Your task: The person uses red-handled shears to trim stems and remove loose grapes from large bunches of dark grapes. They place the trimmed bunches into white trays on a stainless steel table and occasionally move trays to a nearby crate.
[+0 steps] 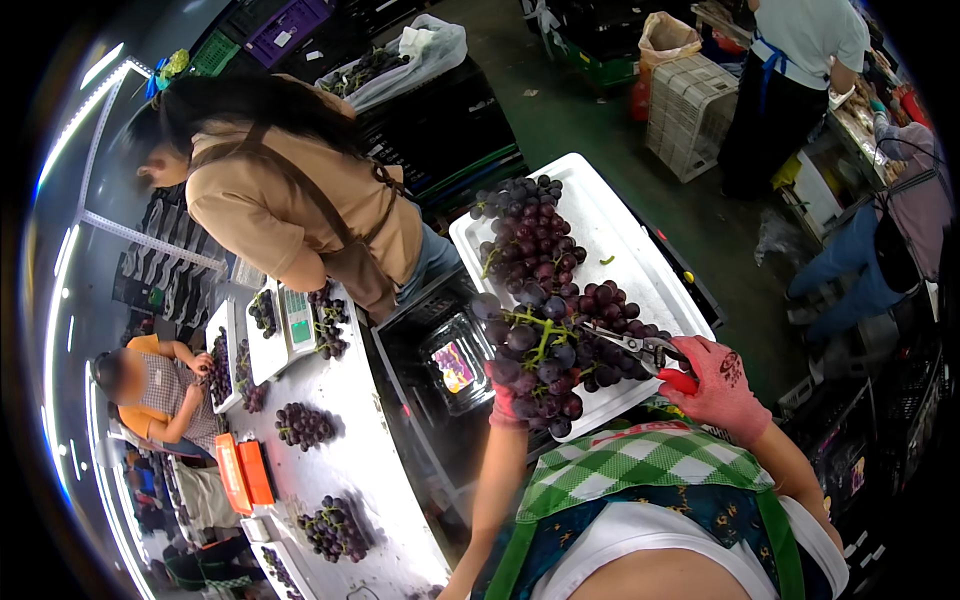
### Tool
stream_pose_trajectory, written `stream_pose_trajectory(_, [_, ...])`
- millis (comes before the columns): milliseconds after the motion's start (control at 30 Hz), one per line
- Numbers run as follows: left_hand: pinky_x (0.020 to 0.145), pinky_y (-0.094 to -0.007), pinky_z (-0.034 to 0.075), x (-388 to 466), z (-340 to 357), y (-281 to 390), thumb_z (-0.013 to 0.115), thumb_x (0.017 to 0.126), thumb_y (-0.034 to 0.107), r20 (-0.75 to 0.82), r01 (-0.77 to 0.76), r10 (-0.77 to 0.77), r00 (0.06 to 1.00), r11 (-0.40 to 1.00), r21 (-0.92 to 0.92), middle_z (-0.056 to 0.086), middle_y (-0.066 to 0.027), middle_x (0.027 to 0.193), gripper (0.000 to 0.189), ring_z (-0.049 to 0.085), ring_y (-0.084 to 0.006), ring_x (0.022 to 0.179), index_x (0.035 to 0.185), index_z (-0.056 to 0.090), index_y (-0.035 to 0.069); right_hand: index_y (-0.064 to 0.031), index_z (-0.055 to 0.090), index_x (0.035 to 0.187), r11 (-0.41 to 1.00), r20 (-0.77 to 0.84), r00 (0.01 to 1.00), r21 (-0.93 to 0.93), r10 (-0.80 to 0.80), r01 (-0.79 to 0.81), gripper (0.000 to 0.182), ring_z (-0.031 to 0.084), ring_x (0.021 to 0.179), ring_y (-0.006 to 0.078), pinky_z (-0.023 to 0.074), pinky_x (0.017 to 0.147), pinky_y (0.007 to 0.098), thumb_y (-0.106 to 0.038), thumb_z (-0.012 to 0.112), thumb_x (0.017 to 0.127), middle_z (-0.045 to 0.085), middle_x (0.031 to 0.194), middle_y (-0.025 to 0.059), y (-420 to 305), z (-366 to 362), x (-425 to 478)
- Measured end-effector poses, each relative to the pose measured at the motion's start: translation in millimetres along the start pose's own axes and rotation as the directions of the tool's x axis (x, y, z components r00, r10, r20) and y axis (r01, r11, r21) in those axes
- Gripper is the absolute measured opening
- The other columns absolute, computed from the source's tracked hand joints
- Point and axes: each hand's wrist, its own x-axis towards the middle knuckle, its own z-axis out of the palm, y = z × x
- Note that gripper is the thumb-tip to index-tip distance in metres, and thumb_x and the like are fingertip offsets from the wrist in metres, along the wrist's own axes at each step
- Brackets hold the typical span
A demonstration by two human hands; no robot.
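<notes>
My left hand (507, 397), in a pink work glove, supports a bunch of dark grapes (536, 352) with green stems from below; its fingers are mostly hidden behind the fruit. In my right hand (716, 382), also gloved in pink, is a pair of red-handled pruning snips (637, 345). The snips' blades point left, at the right side of the held bunch. Behind and under the bunch, more red-purple grapes (536, 236) lie on a white plastic tray (637, 255). A small green stem piece (607, 260) rests on that tray.
A black crate (435, 442) holding clear plastic packaging stands left of the tray. Beyond it, a metal table (352, 435) bears grape bunches, a weighing scale (296, 319) and an orange box (244, 472). A co-worker in a brown apron (352, 262) stands close at upper left.
</notes>
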Motion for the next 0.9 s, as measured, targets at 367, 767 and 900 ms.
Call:
stream_pose_trajectory(367, [0.073,-0.0418,0.055,-9,-20,-5,0.066,0.078,0.016,-0.19,-0.015,0.039,0.981,0.992,0.126,0.054,-0.0131,0.118,0.063,0.059,-0.0282,0.098,0.134,0.038,0.009,-0.0058,0.054,0.11,0.984,0.068,0.992,-0.13,-0.11,0.118,0.052,0.057,0.071,0.0286,0.0452,0.064,0.0388,-0.023,0.076,0.066,0.056,0.081,0.01,-6,-13,24])
stream_pose_trajectory(767, [0.058,-0.0329,0.046,-21,-15,-12,0.069,0.077,0.02,-0.377,0.143,-0.103,0.92,0.987,0.079,0.057,-0.0057,0.101,0.033,0.055,-0.0213,0.082,0.107,0.055,0.016,-0.0085,0.053,0.114,0.843,0.151,0.971,-0.484,-0.186,0.236,0.049,0.051,0.085,0.0265,0.0392,0.078,0.0399,-0.034,0.068,0.075,0.052,0.091,0.008,-23,-27,49])
stream_pose_trajectory(900, [0.058,-0.0321,0.044,-15,-7,-16,0.07,0.074,0.02,-0.446,0.106,-0.069,0.892,0.993,0.06,0.057,-0.0013,0.1,0.033,0.054,-0.0188,0.083,0.104,0.056,0.017,-0.0086,0.053,0.115,0.834,0.142,0.972,-0.5,-0.187,0.233,0.049,0.051,0.085,0.0262,0.0388,0.079,0.0405,-0.033,0.068,0.075,0.052,0.091,0.0079,-22,-27,50])
